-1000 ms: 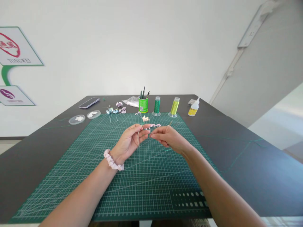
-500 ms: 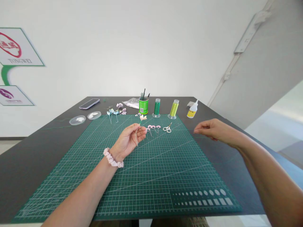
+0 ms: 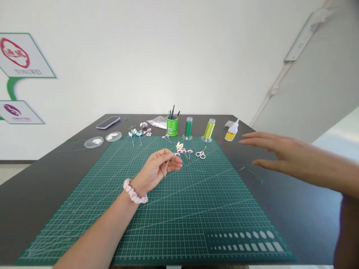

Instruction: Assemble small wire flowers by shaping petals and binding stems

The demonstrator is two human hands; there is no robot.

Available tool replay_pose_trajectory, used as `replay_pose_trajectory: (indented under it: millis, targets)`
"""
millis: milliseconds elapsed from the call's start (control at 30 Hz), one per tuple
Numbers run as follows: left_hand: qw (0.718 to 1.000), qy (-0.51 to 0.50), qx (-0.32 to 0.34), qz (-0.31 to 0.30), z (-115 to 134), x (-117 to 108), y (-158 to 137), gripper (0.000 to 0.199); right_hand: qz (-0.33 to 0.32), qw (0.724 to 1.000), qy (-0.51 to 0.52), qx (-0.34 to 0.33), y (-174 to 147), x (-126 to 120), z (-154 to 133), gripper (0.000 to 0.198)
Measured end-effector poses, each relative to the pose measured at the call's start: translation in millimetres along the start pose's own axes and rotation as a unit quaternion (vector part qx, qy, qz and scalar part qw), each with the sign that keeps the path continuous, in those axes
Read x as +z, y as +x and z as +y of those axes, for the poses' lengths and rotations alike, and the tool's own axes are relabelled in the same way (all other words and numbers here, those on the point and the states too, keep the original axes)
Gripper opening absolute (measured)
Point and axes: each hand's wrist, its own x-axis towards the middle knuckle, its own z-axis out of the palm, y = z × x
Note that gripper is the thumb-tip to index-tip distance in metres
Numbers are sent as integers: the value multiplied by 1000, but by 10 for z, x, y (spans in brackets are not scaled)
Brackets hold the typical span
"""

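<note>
My left hand (image 3: 157,166), a pale scrunchie (image 3: 134,191) on its wrist, pinches the thin stem of a small cream artificial flower (image 3: 180,145). The bloom points away from me, above the cutting mat (image 3: 168,216). Just behind the fingers lie several pink wire-stemmed petals (image 3: 183,151). White-handled scissors (image 3: 201,153) rest to their right. Over the mat's right edge my right hand (image 3: 276,149) is raised with fingers stretched and thumb apart, holding nothing. A short green thread scrap (image 3: 241,168) shows below it.
At the back stand a green tin (image 3: 172,126) of tools, a dark green thread spool (image 3: 188,129), a yellow-green spool (image 3: 209,130) and a glue bottle (image 3: 232,130). Blue flowers (image 3: 135,133), two shallow dishes (image 3: 94,142) and a phone (image 3: 108,122) lie at the left.
My right hand has opened from a pinch and moved right, closer to the camera. My left hand has shifted slightly right, and the flower has tipped lower and away. Green scraps now show at right.
</note>
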Motion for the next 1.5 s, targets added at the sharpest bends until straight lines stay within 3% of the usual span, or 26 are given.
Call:
replay_pose_trajectory:
  millis: [67,133,200,333,433,467,533,733,933,1100,1200,1400,1500]
  targets:
    - [1000,7,2,7,-15,12,4,13,-37,992,116,-29,114,149,-381,27]
    - [1000,8,2,14,-29,25,8,13,-20,977,211,-2,244,375,-715,7]
    - [1000,4,-1,19,-42,36,10,14,24,952,304,28,355,652,-951,5]
    - [999,-10,-6,35,-65,55,14,16,10,881,465,90,449,1136,-1165,11]
    - [999,-12,-11,40,-87,68,19,17,-25,808,579,107,442,1312,-1216,14]
    - [999,-12,-11,41,-96,72,22,17,-22,800,589,113,438,1343,-1225,13]
    - [999,-10,-6,41,-116,79,28,18,-12,795,595,114,439,1384,-1235,12]
    - [999,-16,-3,50,-176,80,42,18,84,849,515,80,467,1443,-1217,11]
    - [997,21,1,78,-213,79,61,19,117,828,538,104,445,1475,-1156,8]
    - [990,76,19,116,-226,93,73,20,130,830,532,104,419,1472,-1153,9]
    - [983,118,34,136,-233,95,67,18,128,804,568,123,398,1462,-1176,10]
    - [956,215,95,176,-246,124,47,12,87,706,685,155,360,1469,-1256,13]
    - [953,229,94,172,-243,143,41,8,80,686,709,142,355,1468,-1283,13]
